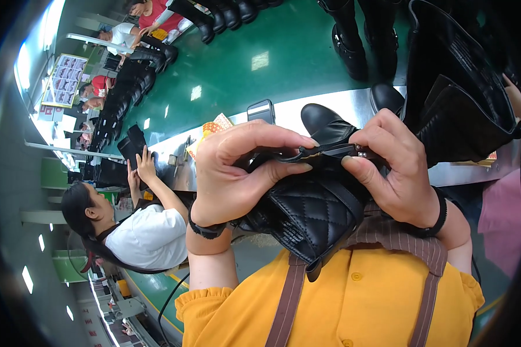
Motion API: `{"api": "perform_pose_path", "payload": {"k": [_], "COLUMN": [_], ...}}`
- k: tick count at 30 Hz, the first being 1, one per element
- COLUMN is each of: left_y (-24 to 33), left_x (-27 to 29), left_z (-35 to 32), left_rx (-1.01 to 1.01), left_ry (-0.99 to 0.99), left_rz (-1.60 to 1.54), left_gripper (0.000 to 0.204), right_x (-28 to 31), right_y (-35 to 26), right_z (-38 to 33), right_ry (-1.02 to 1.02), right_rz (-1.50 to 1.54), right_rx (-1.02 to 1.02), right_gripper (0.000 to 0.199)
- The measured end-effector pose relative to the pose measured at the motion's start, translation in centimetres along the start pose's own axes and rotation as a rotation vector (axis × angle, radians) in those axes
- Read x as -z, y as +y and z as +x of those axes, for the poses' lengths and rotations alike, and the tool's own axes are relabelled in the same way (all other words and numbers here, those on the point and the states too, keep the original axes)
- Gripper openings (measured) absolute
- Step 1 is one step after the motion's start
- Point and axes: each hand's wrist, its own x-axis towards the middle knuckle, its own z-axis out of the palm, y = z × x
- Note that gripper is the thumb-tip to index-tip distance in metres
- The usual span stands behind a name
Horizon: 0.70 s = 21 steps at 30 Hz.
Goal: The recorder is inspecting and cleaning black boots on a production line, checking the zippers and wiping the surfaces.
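A black leather boot (315, 214) with a quilted panel lies in front of my chest, its rounded toe (322, 118) pointing away over the metal bench edge. My left hand (246, 168) is closed, thumb and fingers pinching a black edge of the boot's upper. Opposite it, my right hand (388, 165) is also closed, its fingertips pinched around a narrow dark piece with a greyish sheen (338, 150). That piece meets the edge held by my left hand; whether it is a strap end or a small tool I cannot tell. Dark bands circle both wrists.
A phone (261, 110) and patterned paper (217, 128) lie on the metal bench beyond my left hand. Tall black boots (463, 98) stand at the right, and more boots (353, 46) stand on the green surface (231, 63). A co-worker in white (150, 237) handles black footwear at my left.
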Motion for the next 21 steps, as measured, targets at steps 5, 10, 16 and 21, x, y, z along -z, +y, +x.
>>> {"api": "perform_pose_path", "payload": {"k": [5, 10, 16, 21], "left_y": [0.05, -0.27, 0.0, -0.01], "left_x": [-0.23, -0.09, -0.11, -0.15], "left_z": [0.16, 0.39, 0.57, 0.84], "left_rx": [0.003, -0.022, -0.004, 0.008], "left_ry": [0.0, -0.009, -0.024, -0.028], "left_rz": [0.012, 0.002, 0.021, 0.014], "left_gripper": [0.028, 0.029, 0.027, 0.027], "right_x": [0.07, 0.07, 0.03, 0.05], "right_y": [0.24, 0.44, 0.44, 0.35], "right_z": [-0.11, 0.08, 0.24, 0.59], "right_ry": [0.009, 0.004, 0.008, -0.006], "right_rz": [0.004, 0.005, 0.014, 0.034], "right_rx": [0.014, 0.022, 0.015, 0.017], "right_gripper": [0.022, 0.022, 0.022, 0.021]}}
